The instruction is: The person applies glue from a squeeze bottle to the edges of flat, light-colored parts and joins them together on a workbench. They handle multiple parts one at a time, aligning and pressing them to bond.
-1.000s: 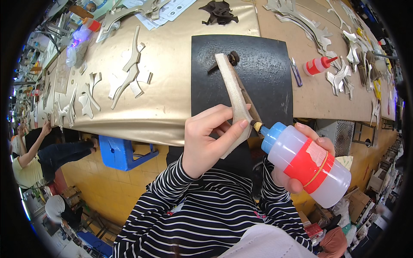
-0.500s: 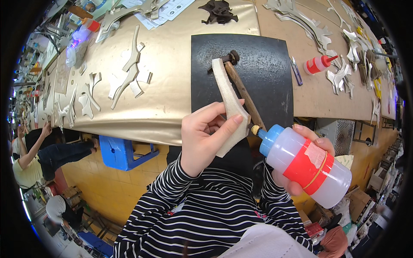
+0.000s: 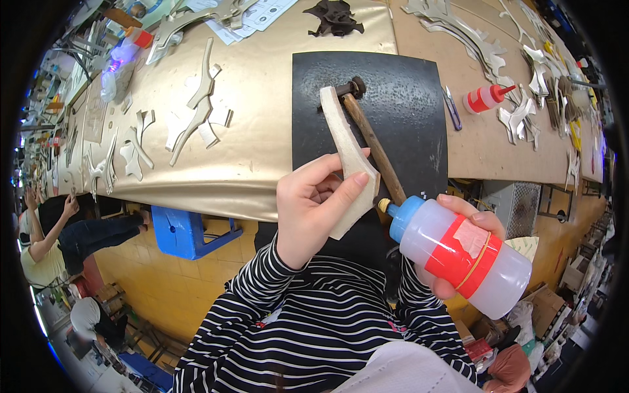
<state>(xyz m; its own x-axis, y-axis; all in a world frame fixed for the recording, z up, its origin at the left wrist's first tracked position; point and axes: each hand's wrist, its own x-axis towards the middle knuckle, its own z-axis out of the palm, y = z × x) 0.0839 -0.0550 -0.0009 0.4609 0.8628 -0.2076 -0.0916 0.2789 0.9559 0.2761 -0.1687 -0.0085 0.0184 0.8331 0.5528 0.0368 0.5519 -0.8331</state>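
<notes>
Well, from my seat I see the pale strip (image 3: 346,139) held up over the near edge of the black mat (image 3: 406,85), its far end overlapping the hammer (image 3: 377,144) in my view; the left hand (image 3: 308,206) pinches it near its wider part, thumb on the near face, fingers behind; I'd judge it light and fairly stiff, since it doesn't sag from that one hold, with a dry, matte face that shouldn't slip; the slim far end looks the likeliest to bend or snap, so I'd take the broad part by its flat faces and leave the edges free; the right hand (image 3: 477,217) is wrapped round a plastic bottle (image 3: 422,232), fingers showing on both sides; the bottle's tip (image 3: 384,205) sits just beside the strip's right edge, though I can't tell whether they touch; the bottle looks bulky, smooth and squeezable, so I'd hold it round the red band (image 3: 447,255), firmly enough not to lose it, gently enough not to dent the walls; how full it is, I can't make out.
</notes>
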